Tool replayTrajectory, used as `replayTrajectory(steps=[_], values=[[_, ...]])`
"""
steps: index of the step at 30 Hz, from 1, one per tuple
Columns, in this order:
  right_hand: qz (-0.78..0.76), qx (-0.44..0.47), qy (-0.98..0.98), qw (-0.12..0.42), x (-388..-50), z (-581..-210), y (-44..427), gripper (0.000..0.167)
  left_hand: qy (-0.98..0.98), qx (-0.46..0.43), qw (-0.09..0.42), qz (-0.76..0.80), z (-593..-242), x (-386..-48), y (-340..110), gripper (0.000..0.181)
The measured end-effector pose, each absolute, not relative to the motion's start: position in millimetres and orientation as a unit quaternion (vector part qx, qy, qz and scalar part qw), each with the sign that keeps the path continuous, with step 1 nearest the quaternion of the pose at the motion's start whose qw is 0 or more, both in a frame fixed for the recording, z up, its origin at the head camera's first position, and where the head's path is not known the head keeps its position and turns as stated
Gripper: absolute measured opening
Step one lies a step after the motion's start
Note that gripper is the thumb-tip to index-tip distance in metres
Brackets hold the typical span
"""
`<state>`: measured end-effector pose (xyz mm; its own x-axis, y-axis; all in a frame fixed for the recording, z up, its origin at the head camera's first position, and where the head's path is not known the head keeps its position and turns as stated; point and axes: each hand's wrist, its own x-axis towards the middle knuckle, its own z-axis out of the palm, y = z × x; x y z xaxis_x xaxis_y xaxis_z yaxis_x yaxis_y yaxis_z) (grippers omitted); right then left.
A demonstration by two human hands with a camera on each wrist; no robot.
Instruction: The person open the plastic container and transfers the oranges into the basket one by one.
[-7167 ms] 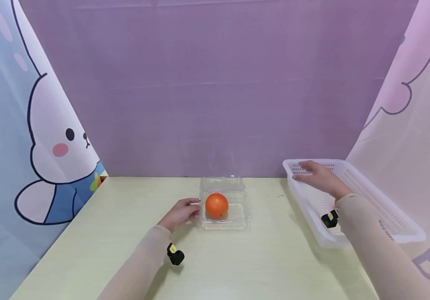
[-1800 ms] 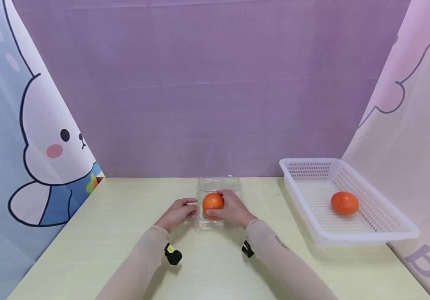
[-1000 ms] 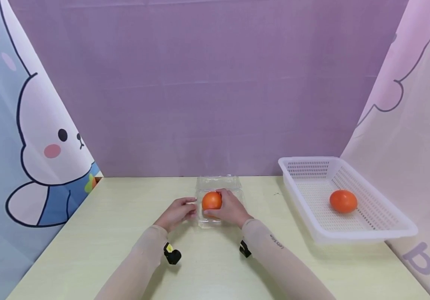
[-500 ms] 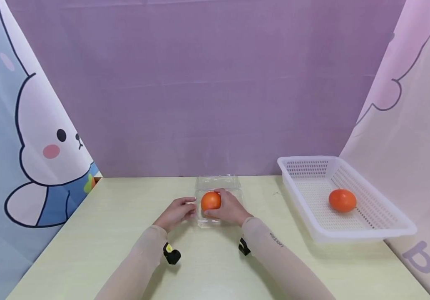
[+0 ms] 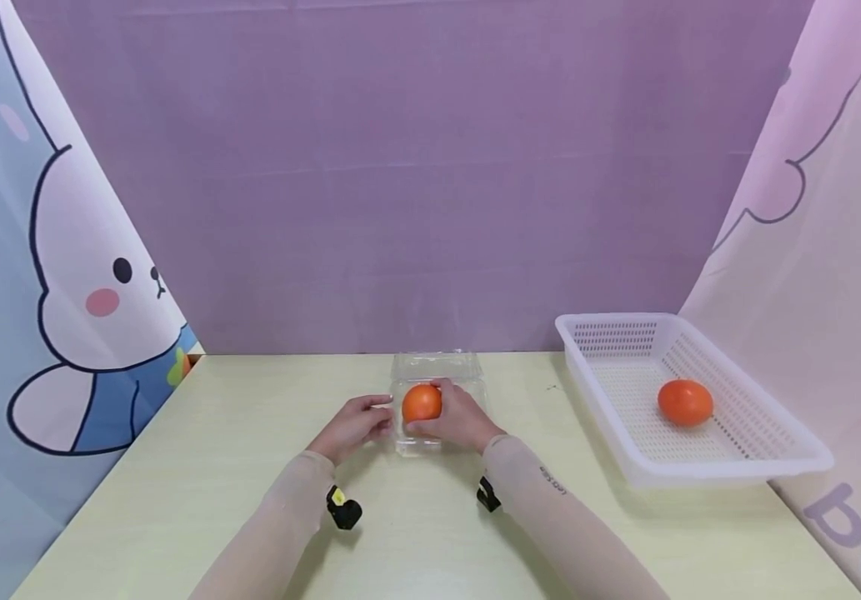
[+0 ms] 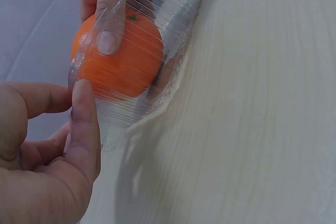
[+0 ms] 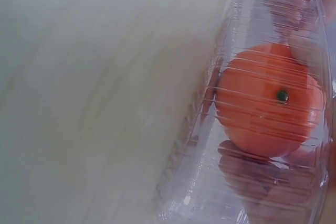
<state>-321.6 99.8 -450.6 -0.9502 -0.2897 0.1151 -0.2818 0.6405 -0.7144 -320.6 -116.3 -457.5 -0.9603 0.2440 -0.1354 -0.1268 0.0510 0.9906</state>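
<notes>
An orange is inside a clear plastic clamshell box, left of its middle. My right hand reaches into the box from the right and grips the orange, its thumb on the near side. On the box's left side, my left hand pinches the rim between thumb and finger; the left wrist view shows this left hand close up. Through the ribbed wall in the right wrist view, the orange shows a green stem spot. The box's lid stands open at the back.
To the right stands a white perforated plastic basket holding an orange-red oval fruit. A purple cloth hangs behind the pale wooden table, with printed cloths at both sides.
My right hand has come from over the basket to the orange in the box and grips it. The left hand stays at the box's rim. Little differs over the last second.
</notes>
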Motion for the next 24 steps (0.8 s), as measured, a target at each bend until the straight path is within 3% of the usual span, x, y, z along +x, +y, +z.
replayTrajectory(steps=[24], values=[[-0.406, -0.157, 0.900, 0.001, -322.0, -446.6, 101.3, 0.087, 0.721, 0.032, 0.137, 0.679, -457.2, -321.2, -115.1, 0.044]])
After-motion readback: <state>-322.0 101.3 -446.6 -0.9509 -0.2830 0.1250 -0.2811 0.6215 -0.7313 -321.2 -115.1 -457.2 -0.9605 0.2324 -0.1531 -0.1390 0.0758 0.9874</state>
